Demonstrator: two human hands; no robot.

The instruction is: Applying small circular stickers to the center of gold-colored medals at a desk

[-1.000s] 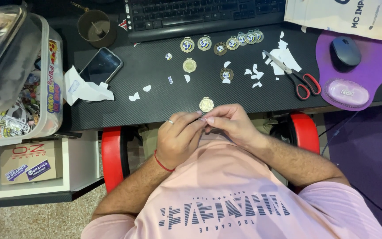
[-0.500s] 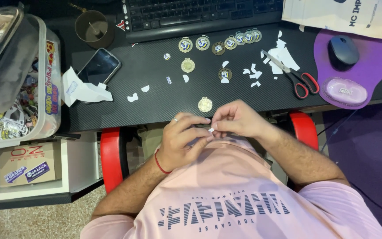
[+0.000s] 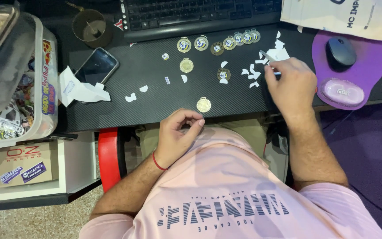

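Fingers of right hand touch jagged white paper scraps on carbon-weave desk.

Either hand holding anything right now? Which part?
Right hand is on the scissors among the paper scraps; the grip point is hidden. Left hand pinches its fingers together; whether they hold anything cannot be told.

The right hand has left the left hand and reached the paper scraps.

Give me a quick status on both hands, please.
Left hand pinched at desk edge near medal. Right hand over paper scraps, covering scissors. Nothing blocking.
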